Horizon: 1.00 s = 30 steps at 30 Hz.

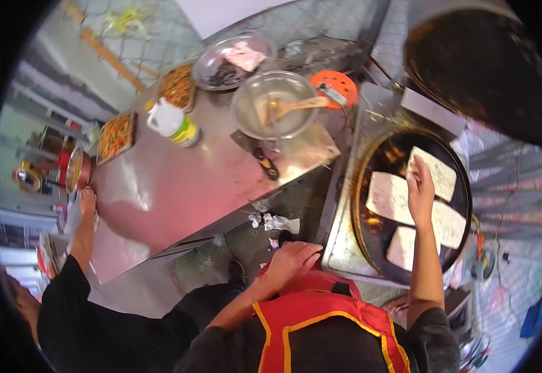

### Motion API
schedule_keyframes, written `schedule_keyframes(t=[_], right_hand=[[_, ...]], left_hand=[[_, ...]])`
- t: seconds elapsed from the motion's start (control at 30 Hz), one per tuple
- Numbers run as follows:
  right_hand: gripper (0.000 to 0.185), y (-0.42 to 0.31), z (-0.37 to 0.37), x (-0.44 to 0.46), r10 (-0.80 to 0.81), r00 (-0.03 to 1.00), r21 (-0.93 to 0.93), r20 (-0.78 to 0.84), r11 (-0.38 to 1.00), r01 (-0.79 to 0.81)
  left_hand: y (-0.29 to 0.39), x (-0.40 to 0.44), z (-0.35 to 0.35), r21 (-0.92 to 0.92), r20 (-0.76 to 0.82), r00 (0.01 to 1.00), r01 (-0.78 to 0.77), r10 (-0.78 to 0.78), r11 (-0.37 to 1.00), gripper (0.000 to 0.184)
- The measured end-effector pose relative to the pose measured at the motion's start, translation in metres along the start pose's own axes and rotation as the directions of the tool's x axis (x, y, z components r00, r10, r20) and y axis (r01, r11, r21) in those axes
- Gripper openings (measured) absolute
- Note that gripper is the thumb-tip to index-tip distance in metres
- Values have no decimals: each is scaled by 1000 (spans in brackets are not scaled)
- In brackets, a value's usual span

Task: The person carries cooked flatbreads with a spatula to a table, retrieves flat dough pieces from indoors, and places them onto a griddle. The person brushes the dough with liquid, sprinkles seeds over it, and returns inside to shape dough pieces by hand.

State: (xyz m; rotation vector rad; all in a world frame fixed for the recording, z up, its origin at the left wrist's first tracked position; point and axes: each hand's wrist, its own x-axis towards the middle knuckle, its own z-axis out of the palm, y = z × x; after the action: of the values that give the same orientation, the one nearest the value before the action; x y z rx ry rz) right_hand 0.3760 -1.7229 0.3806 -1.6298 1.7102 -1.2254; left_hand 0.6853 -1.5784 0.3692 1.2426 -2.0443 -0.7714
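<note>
Tabletop point(177, 186) of shiny metal fills the left and middle of the frame, its near edge slanting from lower left up to the right; another person's hand point(88, 202) is at its left edge, beside two trays of chopped food point(117, 135) and a white jug point(170, 118). Farther right, a metal bowl point(246, 118) holds a wooden tool point(296, 107), and a black handle point(267, 164) lies below it. At lower middle, the left hand point(291, 264) extends rightward in front of the red apron point(302, 311), fingers stretched and close together; I cannot tell whether anything is under it. Well up and to its right, on a metal stand point(343, 217), sits a round dark pan point(356, 205) with four flat pale pieces. The right hand point(421, 193) is much the nearer, reaching up over the pan with fingers drawn narrow at the left part of the upper piece point(441, 177), whose long axis slopes from upper left to lower right; grip or mere touch, I cannot tell. The other pieces point(387, 196) lie left and below. A large dark disc point(482, 74) fills the upper right, above grey sheeting point(507, 180).
</note>
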Motion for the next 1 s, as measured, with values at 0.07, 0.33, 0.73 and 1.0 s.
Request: schedule_keyframes(t=[0.07,0.33,0.73,1.0], right_hand=[[39,-74,60,49,-151,982,196,113,972,127],[39,-228,382,172,-297,782,382,549,921,82],[35,-163,578,266,-97,766,-178,636,947,268],[7,-177,575,270,265,805,215,531,877,-431]], left_hand=[[-19,-14,-17,43,-59,996,65,-63,997,18],[-85,-68,-64,-76,-253,860,439,-443,895,18],[-144,-97,-85,-230,-272,716,601,-643,766,19],[-145,-97,-95,-237,-282,721,587,-633,775,19]])
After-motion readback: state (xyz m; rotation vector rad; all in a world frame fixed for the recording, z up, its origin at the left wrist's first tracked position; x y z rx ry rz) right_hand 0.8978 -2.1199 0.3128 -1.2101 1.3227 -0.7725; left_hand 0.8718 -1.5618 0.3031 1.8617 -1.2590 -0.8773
